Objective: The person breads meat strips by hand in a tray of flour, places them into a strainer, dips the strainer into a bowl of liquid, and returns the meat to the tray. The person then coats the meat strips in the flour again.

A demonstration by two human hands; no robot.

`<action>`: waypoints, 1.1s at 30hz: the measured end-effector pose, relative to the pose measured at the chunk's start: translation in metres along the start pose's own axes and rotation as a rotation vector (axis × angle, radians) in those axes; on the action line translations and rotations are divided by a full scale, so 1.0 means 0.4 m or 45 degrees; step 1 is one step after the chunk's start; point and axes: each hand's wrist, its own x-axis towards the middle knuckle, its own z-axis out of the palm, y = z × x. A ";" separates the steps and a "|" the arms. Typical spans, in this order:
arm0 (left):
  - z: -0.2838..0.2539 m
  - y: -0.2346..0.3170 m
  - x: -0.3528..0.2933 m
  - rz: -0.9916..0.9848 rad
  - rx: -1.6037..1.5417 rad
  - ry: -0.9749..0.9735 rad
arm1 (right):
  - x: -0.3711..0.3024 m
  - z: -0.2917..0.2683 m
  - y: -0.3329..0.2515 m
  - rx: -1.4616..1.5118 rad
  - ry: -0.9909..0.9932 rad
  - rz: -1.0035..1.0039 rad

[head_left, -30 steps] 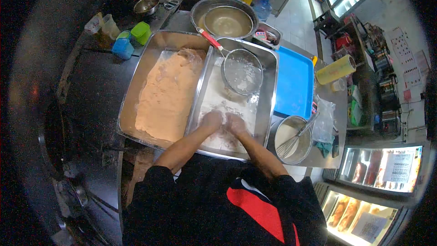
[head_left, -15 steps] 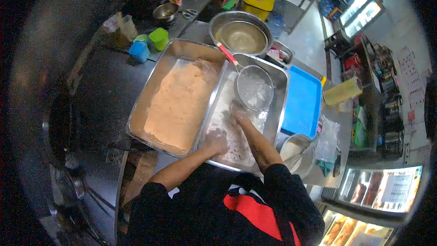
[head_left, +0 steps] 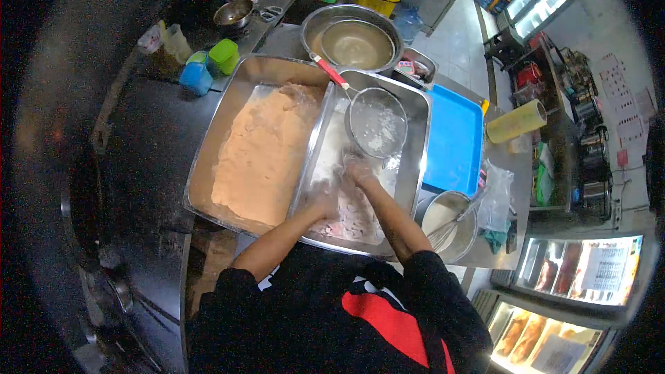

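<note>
1. In the head view, we see our left hand [head_left: 322,201] and right hand [head_left: 355,166] low in a steel tray [head_left: 417,138], near each other, the right one farther from our body.
2. Both hands are blurred and dusted; we cannot tell whether the fingers are loose, clenched or grasping something.
3. The white powder [head_left: 332,140] lies in that tray, around and beyond our hands; pinkish, powder-dusted lumps [head_left: 359,216] lie between our forearms, their kind unclear to us.
4. Just beyond our right hand we see a round mesh sieve [head_left: 376,122], white clumps in it, its red handle [head_left: 329,70] pointing away to the left.
5. Left of our hands, a second tray [head_left: 228,100] holds orange powder [head_left: 263,156].
6. Right of our hands are a blue tray [head_left: 454,142] and, nearer our body, a pot [head_left: 469,241] with a whisk [head_left: 445,234] in it, on the counter [head_left: 500,253].
7. Well beyond our hands, a wide metal basin [head_left: 313,31] has a smaller bowl of cloudy liquid [head_left: 357,45] inside.
</note>
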 end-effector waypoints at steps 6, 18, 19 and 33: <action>0.053 -0.054 -0.004 0.214 0.153 -0.174 | -0.114 -0.085 -0.127 -0.022 -0.732 0.021; 0.057 -0.017 -0.046 -0.015 -0.100 0.134 | -0.177 -0.176 -0.181 -0.153 -0.763 0.501; -0.007 0.004 -0.086 -0.057 -0.238 0.126 | -0.161 -0.209 -0.185 -0.176 -0.849 0.546; 0.229 -0.052 0.106 0.149 -0.148 0.143 | -0.254 -0.113 -0.153 -0.130 -0.895 0.636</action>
